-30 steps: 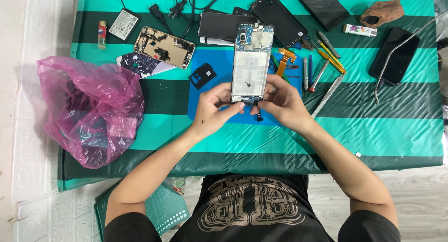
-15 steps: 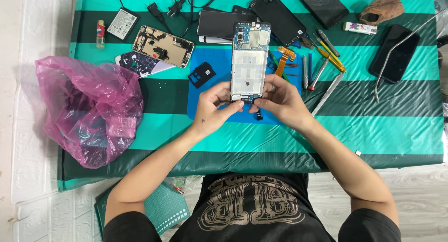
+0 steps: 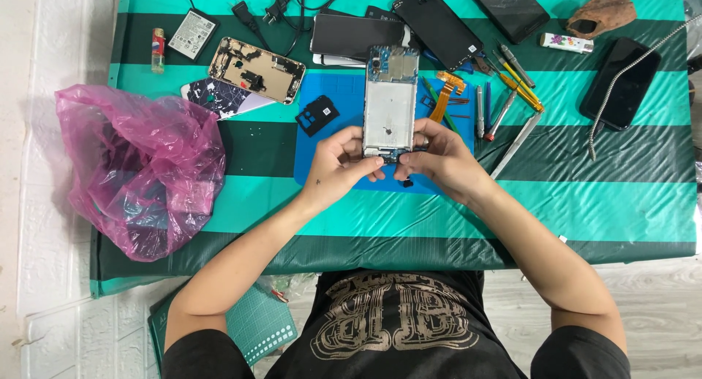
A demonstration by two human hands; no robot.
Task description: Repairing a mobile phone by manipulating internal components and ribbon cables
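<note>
An opened phone frame [image 3: 390, 101] with a silver middle and exposed circuit board at its far end stands lengthwise over a blue work mat [image 3: 329, 141]. My left hand [image 3: 342, 163] grips its near left corner. My right hand [image 3: 439, 159] grips its near right corner, fingers pressed at the bottom edge. A small black part [image 3: 407, 182] lies on the mat just under my hands.
A crumpled pink plastic bag [image 3: 139, 167] fills the table's left side. Another opened phone [image 3: 256, 69], a black cover piece [image 3: 317, 114], several dark phones [image 3: 439, 17], screwdrivers and tweezers [image 3: 504, 94], a battery [image 3: 191, 34] and cables lie on the green striped cloth.
Nothing has clearly moved; both hands stay on the phone frame's near end with only slight finger shifts.
</note>
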